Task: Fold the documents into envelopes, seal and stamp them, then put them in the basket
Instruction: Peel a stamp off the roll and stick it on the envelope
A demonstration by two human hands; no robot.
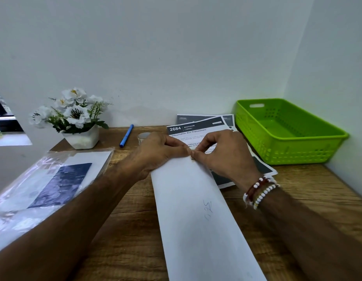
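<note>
A long white envelope (pixel 196 209) lies lengthwise on the wooden surface (pixel 131 230), its far end at the fingertips. The left hand (pixel 157 153) and right hand (pixel 222 153) meet there, each grip pressed together, thumb against forefinger, pinching something small at the envelope's far edge; what it is cannot be told. Printed documents (pixel 194 128) lie under and beyond the hands. The green basket (pixel 287 147) stands to the right, just beside the documents.
</note>
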